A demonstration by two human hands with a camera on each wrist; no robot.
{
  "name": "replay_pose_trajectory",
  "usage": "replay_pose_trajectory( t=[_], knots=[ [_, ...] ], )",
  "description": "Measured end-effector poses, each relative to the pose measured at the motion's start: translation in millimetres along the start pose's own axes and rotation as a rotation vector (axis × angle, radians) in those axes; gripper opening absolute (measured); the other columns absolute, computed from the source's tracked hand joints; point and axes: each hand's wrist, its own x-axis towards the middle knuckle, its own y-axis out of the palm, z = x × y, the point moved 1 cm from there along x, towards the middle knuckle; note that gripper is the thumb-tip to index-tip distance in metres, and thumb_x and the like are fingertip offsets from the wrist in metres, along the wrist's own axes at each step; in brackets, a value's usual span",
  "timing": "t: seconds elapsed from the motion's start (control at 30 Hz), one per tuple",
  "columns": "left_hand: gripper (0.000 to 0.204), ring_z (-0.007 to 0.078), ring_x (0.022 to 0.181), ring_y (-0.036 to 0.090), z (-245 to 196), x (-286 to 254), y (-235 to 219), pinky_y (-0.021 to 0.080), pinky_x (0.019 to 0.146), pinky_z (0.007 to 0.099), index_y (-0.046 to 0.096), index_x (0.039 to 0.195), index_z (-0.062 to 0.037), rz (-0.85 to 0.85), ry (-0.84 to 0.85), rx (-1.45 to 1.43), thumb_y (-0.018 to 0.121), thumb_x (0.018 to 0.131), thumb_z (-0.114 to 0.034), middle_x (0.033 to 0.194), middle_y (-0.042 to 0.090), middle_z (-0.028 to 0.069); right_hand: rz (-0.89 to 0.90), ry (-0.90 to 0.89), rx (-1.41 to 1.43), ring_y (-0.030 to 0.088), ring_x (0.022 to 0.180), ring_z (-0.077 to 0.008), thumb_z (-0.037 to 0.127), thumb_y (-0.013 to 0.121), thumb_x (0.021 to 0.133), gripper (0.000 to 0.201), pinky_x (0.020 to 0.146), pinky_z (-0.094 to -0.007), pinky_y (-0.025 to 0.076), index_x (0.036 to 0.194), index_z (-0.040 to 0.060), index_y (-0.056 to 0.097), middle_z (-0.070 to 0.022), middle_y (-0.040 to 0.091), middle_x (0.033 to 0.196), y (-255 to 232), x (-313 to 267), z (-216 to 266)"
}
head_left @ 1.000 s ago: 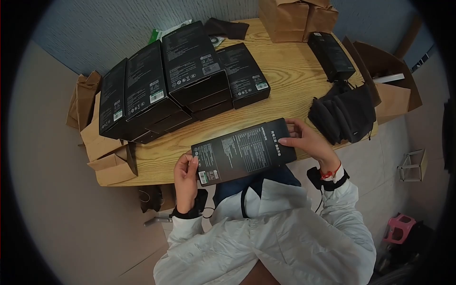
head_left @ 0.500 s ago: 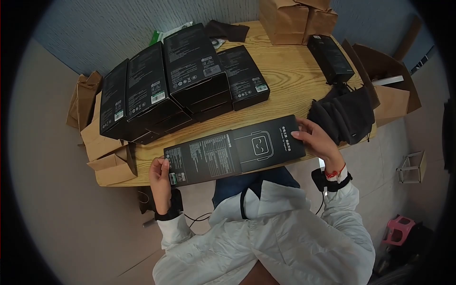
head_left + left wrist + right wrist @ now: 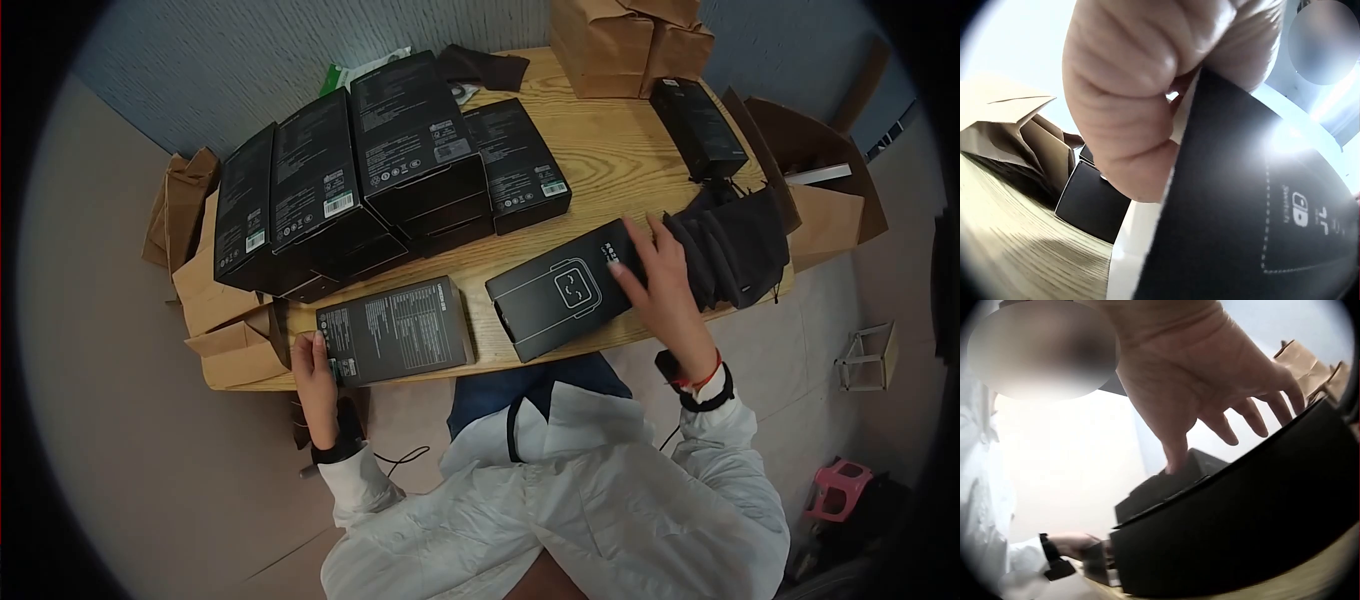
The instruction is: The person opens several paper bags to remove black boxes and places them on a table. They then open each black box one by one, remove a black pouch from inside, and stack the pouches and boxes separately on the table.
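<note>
My left hand point(image 3: 318, 395) pinches the left end of a dark printed box sleeve point(image 3: 395, 335) at the table's front. In the left wrist view, the sleeve's thin edge point(image 3: 1166, 225) shows, pale inside, with fingers curled over it. To its right lies a black inner box point(image 3: 565, 290) with a smiling-face line drawing on top, apart from the sleeve. Over that box's right end hovers my right hand point(image 3: 668, 295), fingers spread and holding nothing. The right wrist view shows its straight fingers along the top edge of the black box point(image 3: 1229, 531).
Stacked black boxes point(image 3: 410, 120) stand at the back left. Dark cloth pouches point(image 3: 735, 245) lie at the right, below another black box point(image 3: 698, 128). Brown paper bags point(image 3: 610, 55) sit at the back; an opened carton point(image 3: 830, 205) is beyond the right edge.
The sleeve has slid leftward off the inner box, and the two are now separate on the table. My right hand has let go of the inner box and lifted its fingers.
</note>
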Motion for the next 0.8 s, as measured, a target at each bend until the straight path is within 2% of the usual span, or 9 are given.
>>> replay_pose_trajectory(
  t=[0.03,0.2,0.3,0.37,0.43,0.57,0.63,0.7,0.8],
  knots=[
    [0.022,0.0074,0.073,0.038,-0.4,-0.2,1.5,0.034,0.069,0.0213,0.051,0.088,-0.0024,0.003,0.009,-0.018,0.049,0.099,-0.021,0.078,0.044,-0.0028,0.059,-0.042,0.071,0.036,0.125,-0.0425,0.032,0.069,0.083,0.065,0.104,-0.0461,0.030,0.139,0.0124,0.042,-0.0199,0.036,0.140,-6.3,-0.8,20.7],
    [0.022,0.0074,0.077,0.042,-7.3,-4.0,14.0,0.036,0.073,0.0213,0.055,0.099,-0.0009,-0.050,0.024,-0.064,0.049,0.099,-0.022,0.083,0.051,-0.0011,0.302,-0.402,-0.044,0.029,0.132,-0.0421,0.054,0.077,0.062,0.095,0.103,-0.0601,0.022,0.141,0.0173,0.039,-0.0156,0.034,0.144,20.4,-9.6,71.8],
    [0.025,0.0076,0.080,0.045,-7.4,-8.4,15.5,0.037,0.077,0.0198,0.052,0.113,-0.0005,-0.146,-0.012,-0.060,0.051,0.098,-0.020,0.086,0.053,-0.0004,0.435,-0.443,-0.062,0.026,0.135,-0.0406,0.030,0.080,0.062,0.087,0.105,-0.0620,0.020,0.140,0.0250,0.041,-0.0098,0.034,0.145,15.9,-3.1,74.2],
    [0.032,0.0079,0.084,0.050,-16.1,-10.9,17.8,0.038,0.082,0.0191,0.046,0.124,-0.0012,-0.029,-0.011,-0.186,0.054,0.097,-0.017,0.091,0.057,0.0016,0.550,-0.473,-0.088,0.025,0.137,-0.0388,0.017,0.079,0.063,0.086,0.106,-0.0612,0.020,0.139,0.0291,0.041,-0.0063,0.034,0.147,2.7,-2.8,71.0],
    [0.037,0.0086,0.089,0.053,-25.5,-11.4,24.0,0.039,0.084,0.0195,0.042,0.129,-0.0020,-0.009,-0.063,-0.271,0.055,0.095,-0.012,0.098,0.060,0.0048,0.807,-0.714,0.045,0.024,0.139,-0.0339,-0.004,0.067,0.057,0.093,0.108,-0.0596,0.019,0.137,0.0369,0.044,0.0007,0.034,0.148,-11.7,-8.4,59.6],
    [0.039,0.0094,0.093,0.054,-36.0,-13.0,34.0,0.040,0.085,0.0209,0.042,0.129,-0.0027,0.016,0.033,-0.289,0.056,0.093,-0.006,0.102,0.061,0.0073,0.729,-0.566,-0.155,0.024,0.140,-0.0325,-0.010,0.060,0.056,0.089,0.110,-0.0566,0.017,0.132,0.0369,0.051,0.0030,0.035,0.148,-49.7,-24.6,39.5],
    [0.040,0.0094,0.092,0.054,-36.9,-11.3,37.6,0.040,0.085,0.0210,0.042,0.129,-0.0030,0.007,0.054,-0.311,0.057,0.093,-0.005,0.102,0.061,0.0071,0.653,-0.497,-0.328,0.025,0.139,-0.0353,0.000,0.070,0.063,0.079,0.109,-0.0553,0.019,0.132,0.0346,0.051,-0.0013,0.035,0.148,-56.5,-31.1,40.6],
    [0.039,0.0093,0.092,0.054,-35.0,-10.6,40.7,0.040,0.085,0.0207,0.042,0.129,-0.0034,0.017,0.055,-0.301,0.056,0.093,-0.005,0.102,0.061,0.0071,0.410,-0.199,0.042,0.025,0.137,-0.0384,0.023,0.081,0.063,0.079,0.107,-0.0548,0.022,0.134,0.0318,0.050,-0.0070,0.033,0.149,-55.4,-34.3,56.8],
    [0.037,0.0099,0.093,0.053,-32.7,-8.4,42.7,0.039,0.086,0.0215,0.043,0.129,-0.0032,0.021,0.051,-0.252,0.055,0.093,-0.006,0.102,0.060,0.0063,0.554,-0.417,0.002,0.023,0.137,-0.0405,0.042,0.086,0.049,0.098,0.106,-0.0572,0.022,0.137,0.0325,0.044,-0.0111,0.027,0.151,-31.3,-51.2,74.5]
  ],
)
